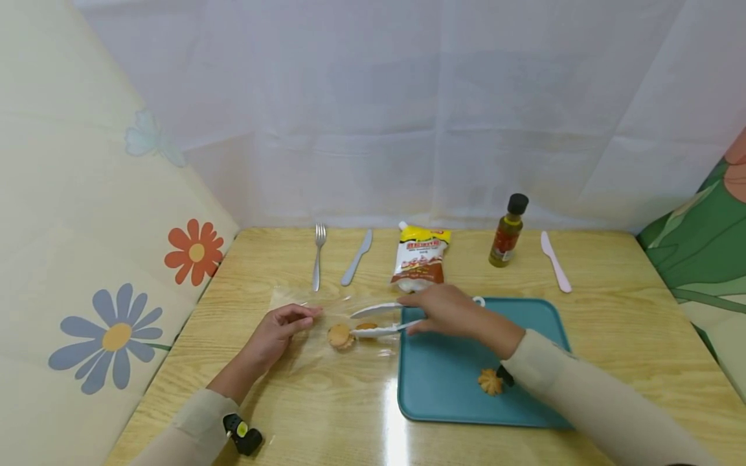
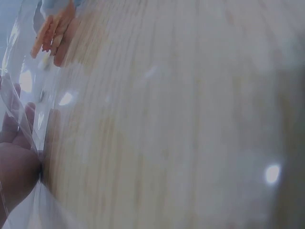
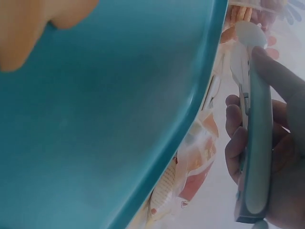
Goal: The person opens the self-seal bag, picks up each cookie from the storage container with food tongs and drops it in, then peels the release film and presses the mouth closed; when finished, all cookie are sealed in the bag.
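My left hand (image 1: 282, 329) pinches the left side of a clear plastic bag (image 1: 317, 369) lying on the table; the film spreads across the left wrist view. Round golden cookies (image 1: 338, 336) show within the bag's outline, and in the left wrist view several cookies (image 2: 53, 34) stand close together at upper left. With my right hand (image 1: 445, 310) I grip white-and-grey tongs (image 3: 259, 138), whose tips reach left over the bag, right at a second cookie (image 1: 366, 327). A flower-shaped cookie (image 1: 490, 382) lies on the teal tray (image 1: 443, 395), below my right forearm.
Along the back of the table lie a fork (image 1: 317, 259), a grey knife (image 1: 357, 259), a yellow, white and brown squeeze pouch (image 1: 419, 259) and a pink knife (image 1: 555, 262). A dark-capped bottle (image 1: 507, 236) stands upright behind the tray. Fabric hangs at the back and sides.
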Demonstrator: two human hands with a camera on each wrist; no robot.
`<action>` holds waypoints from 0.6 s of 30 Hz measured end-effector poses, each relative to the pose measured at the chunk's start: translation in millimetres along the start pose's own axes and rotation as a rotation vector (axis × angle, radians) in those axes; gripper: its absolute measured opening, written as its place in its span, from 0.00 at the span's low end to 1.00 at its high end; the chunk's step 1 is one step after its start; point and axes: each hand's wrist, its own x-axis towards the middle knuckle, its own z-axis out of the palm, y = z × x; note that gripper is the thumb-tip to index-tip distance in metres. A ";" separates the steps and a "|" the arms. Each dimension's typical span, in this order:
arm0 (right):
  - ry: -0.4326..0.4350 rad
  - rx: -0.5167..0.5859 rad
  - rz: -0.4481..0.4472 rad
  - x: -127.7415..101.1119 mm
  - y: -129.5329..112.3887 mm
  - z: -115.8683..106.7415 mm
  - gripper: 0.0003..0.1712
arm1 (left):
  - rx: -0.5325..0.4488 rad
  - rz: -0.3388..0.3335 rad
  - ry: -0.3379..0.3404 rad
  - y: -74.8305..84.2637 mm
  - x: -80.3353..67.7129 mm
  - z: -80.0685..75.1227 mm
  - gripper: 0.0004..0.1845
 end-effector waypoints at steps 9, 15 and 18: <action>0.015 -0.008 -0.005 -0.5 -0.7 0.8 0.37 | -0.010 0.031 -0.010 -1.3 -0.7 -0.4 0.16; 0.037 -0.009 -0.011 -9.4 1.5 -0.2 0.39 | -0.013 0.039 -0.006 -2.2 -0.6 -0.4 0.17; 0.039 -0.007 0.004 -15.9 3.7 -0.3 0.39 | -0.010 0.035 -0.001 -2.4 -0.3 -0.4 0.17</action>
